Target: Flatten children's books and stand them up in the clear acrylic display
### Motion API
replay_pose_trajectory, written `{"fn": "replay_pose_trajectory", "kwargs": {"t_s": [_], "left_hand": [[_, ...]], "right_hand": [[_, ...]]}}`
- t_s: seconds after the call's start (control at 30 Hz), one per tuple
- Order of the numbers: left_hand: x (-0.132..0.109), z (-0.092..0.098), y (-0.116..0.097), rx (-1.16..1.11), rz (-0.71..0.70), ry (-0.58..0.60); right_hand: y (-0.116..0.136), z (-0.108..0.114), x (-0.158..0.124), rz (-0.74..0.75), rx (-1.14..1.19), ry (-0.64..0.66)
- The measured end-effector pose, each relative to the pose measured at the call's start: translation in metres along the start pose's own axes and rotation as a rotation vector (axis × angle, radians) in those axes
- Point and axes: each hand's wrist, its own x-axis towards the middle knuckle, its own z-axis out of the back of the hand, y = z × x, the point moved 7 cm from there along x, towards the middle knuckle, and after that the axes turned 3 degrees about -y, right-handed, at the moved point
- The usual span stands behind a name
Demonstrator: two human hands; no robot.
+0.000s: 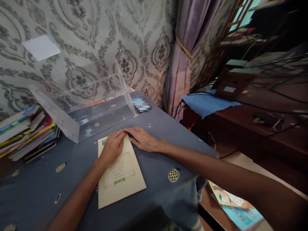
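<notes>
A cream-coloured booklet [120, 184] with green print and a thin printed frame lies flat on the cloth-covered table, its print upside down to me. My left hand [112, 146] rests on its far part, fingers stretched out and pointing to the far right corner. Beside that corner is my right hand [143, 139], fingers extended and thumb apart. The fingertips of both hands meet at the booklet's far edge, and whether the right ones pinch the paper is hidden. Beyond the hands stands a clear acrylic rack [72, 128] with upright side panels.
At the left is a stack of books [36, 134]. A small pale blue item [141, 105], blurred out, lies behind the rack. The grey tablecloth [79, 170] has pineapple prints. Right of the table are a dark desk with cables, a blue cloth [207, 102] and colourful booklets [238, 208] lower down.
</notes>
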Motion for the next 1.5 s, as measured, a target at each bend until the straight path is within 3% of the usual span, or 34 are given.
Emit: {"fn": "replay_pose_trajectory", "kwargs": {"t_s": [0.7, 1.0, 1.23, 1.5], "left_hand": [[-0.007, 0.004, -0.009, 0.031, -0.106, 0.051], [-0.018, 0.007, -0.02, -0.022, -0.153, 0.053], [-0.018, 0.01, -0.027, 0.028, -0.215, 0.041], [-0.025, 0.009, -0.026, -0.001, -0.191, 0.069]], "right_hand": [[-0.005, -0.003, 0.003, 0.038, 0.018, -0.007], [-0.004, -0.008, 0.0, 0.063, -0.057, 0.091], [-0.005, -0.011, -0.003, 0.086, -0.026, 0.065], [-0.001, -0.008, -0.011, 0.104, 0.02, 0.119]]}}
